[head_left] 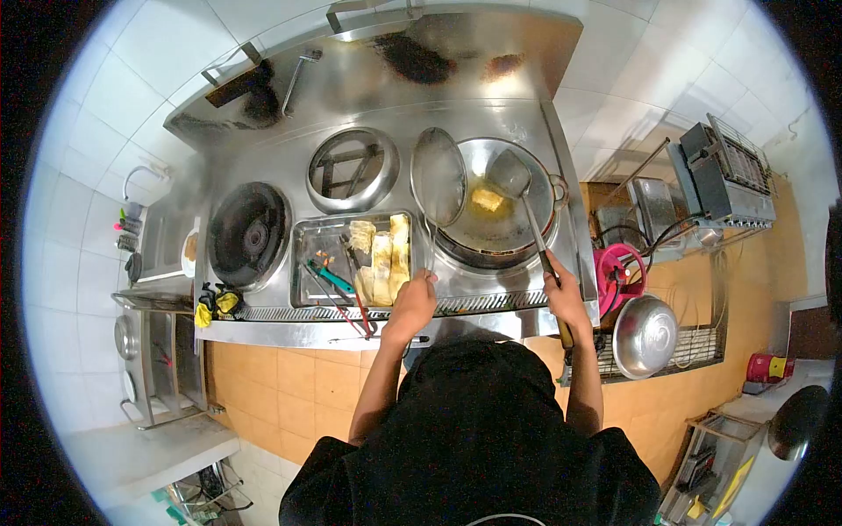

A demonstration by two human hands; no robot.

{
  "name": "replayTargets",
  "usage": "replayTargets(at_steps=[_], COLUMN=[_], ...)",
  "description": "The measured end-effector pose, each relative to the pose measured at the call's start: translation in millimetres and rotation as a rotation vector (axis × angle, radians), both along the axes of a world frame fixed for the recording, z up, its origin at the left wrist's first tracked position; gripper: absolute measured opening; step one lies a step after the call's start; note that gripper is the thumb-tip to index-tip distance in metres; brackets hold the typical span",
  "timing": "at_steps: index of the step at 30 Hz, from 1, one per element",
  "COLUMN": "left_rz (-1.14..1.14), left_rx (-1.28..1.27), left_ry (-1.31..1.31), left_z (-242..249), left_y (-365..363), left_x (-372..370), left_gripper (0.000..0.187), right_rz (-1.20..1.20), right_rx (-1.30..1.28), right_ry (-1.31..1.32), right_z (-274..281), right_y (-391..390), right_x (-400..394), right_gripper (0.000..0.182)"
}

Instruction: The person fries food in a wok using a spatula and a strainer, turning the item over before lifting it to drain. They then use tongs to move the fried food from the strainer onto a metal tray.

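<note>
My left hand (412,307) is closed round the thin handle of a round mesh strainer (438,175), held up over the left rim of a large wok (463,233). A piece of yellow food (488,201) lies in shallow oil in the wok. My right hand (563,289) grips the long dark handle of a wok spatula (509,174), whose blade is in the wok just above and right of the food. Beside my left hand, a metal tray (303,292) holds pale-yellow folded food pieces (381,267), a teal-handled tool (333,278) and red-handled tongs (357,298).
A blackened burner (250,235) sits left on the steel stove, and a steel ring (386,180) lies behind the tray. Yellow-and-black gloves or cloth (219,303) rest at the front left corner. On the right are a pink gas cylinder (619,273) and a metal bowl (645,337).
</note>
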State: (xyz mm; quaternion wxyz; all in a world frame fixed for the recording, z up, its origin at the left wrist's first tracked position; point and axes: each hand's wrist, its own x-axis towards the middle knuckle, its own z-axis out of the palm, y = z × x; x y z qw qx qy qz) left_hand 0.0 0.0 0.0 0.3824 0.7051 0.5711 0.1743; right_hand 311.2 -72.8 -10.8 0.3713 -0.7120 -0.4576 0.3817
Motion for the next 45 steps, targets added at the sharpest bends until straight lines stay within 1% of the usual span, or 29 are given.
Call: replayTargets(at_steps=[2, 3, 5, 7, 9, 10, 11, 13, 15, 17, 18, 19, 21, 22, 23, 25, 26, 28, 29, 31, 32, 34, 36, 38, 39, 41, 42, 43, 45], left_rz=[-0.014, -0.012, -0.014, -0.007, -0.004, -0.024, -0.044, -0.045, -0.046, -0.041, -0.044, -0.043, -0.037, -0.033, -0.028, -0.016, -0.011, 0.002, 0.012, 0.022, 0.021, 0.025, 0.019, 0.027, 0.04, 0.038, 0.041, 0.047, 0.035], left_rx=[-0.02, -0.016, -0.007, 0.006, 0.024, 0.025, 0.023, 0.028, 0.022, 0.012, 0.015, 0.022, 0.034, 0.036, 0.035, 0.043, 0.054, 0.044, 0.043, 0.049, 0.066, 0.076, -0.016, -0.02, -0.022, 0.0, 0.014, 0.016, 0.047], left_ry=[0.017, 0.064, 0.034, 0.029, 0.026, 0.026, 0.028, 0.016, 0.014, 0.034, 0.035, 0.02, 0.0, 0.005, 0.01, 0.006, 0.004, 0.005, 0.004, 0.0, -0.016, -0.028, 0.047, 0.033, 0.02, 0.01, 0.002, 0.002, 0.006], left_z=[-3, 5, 3, 3, 1, 0, -2, -5, -2, 4, 4, 3, 0, -2, -4, -4, -4, -5, -5, -5, -6, -2, 1, 2, 2, 1, 0, -4, -8], left_y=[-1, 1, -15, -10, -3, -1, 0, 3, 0, -1, -1, -1, 1, 2, 1, -2, -4, -6, -7, -6, -6, -8, -8, -9, -9, -9, -8, -8, -9], left_x=[1, -20, -17, -11, -7, -6, -5, -3, -3, 0, -1, -1, 0, 0, 0, 0, 0, 3, 5, 8, 9, 9, 11, 13, 14, 14, 14, 13, 12], left_gripper=[0.027, 0.027, 0.026, 0.026, 0.026, 0.026, 0.026, 0.026, 0.026, 0.026, 0.026, 0.026, 0.026, 0.025, 0.025, 0.025, 0.024, 0.025, 0.025, 0.025, 0.025, 0.025, 0.026, 0.024, 0.023, 0.023, 0.023, 0.023, 0.023], right_rz=[-0.052, -0.048, -0.035, -0.04, 0.013, 0.056, 0.057, -0.033, -0.052, -0.062, -0.049, -0.052, 0.029, 0.028, 0.033, -0.068, -0.065, -0.049, -0.054, 0.023, 0.054, 0.021, -0.021, -0.027, -0.03, 0.057, 0.071, 0.078, 0.016], right_rx=[-0.12, -0.117, 0.01, -0.007, 0.1, 0.226, 0.23, 0.029, 0.075, 0.139, 0.028, 0.031, -0.074, -0.108, -0.11, 0.072, 0.065, 0.16, 0.152, -0.04, 0.009, 0.038, 0.069, 0.114, 0.118, 0.038, -0.024, -0.022, -0.143], right_ry=[0.117, 0.165, -0.083, -0.109, -0.105, -0.156, -0.16, 0.008, -0.012, -0.161, -0.166, -0.166, 0.019, 0.038, 0.037, 0.039, 0.041, -0.173, -0.17, 0.022, -0.008, 0.0, 0.005, -0.177, -0.177, -0.133, -0.075, -0.075, 0.038], right_z=[12, 0, -10, -11, -22, -24, -24, 20, -1, -8, -3, 1, 11, 16, 15, 6, -3, -11, -15, 9, 0, 10, 10, -2, -7, -15, 8, 15, 21], right_y=[0, 3, -10, -5, -3, -1, -2, -1, 2, 2, 0, -3, -6, -6, -5, -4, -3, 1, -3, -2, -3, -1, 2, 5, 5, 3, 2, 3, 3], right_x=[-1, -19, -9, -4, -1, 0, 4, -8, -1, 4, 1, 0, -3, -5, -5, -5, -2, 2, 4, 0, 3, 0, 2, 10, 11, 14, 8, 6, 3], right_gripper=[0.05, 0.05, 0.049, 0.049, 0.052, 0.051, 0.051, 0.051, 0.05, 0.05, 0.05, 0.05, 0.052, 0.052, 0.052, 0.05, 0.05, 0.05, 0.05, 0.05, 0.051, 0.051, 0.05, 0.051, 0.051, 0.051, 0.05, 0.05, 0.05])
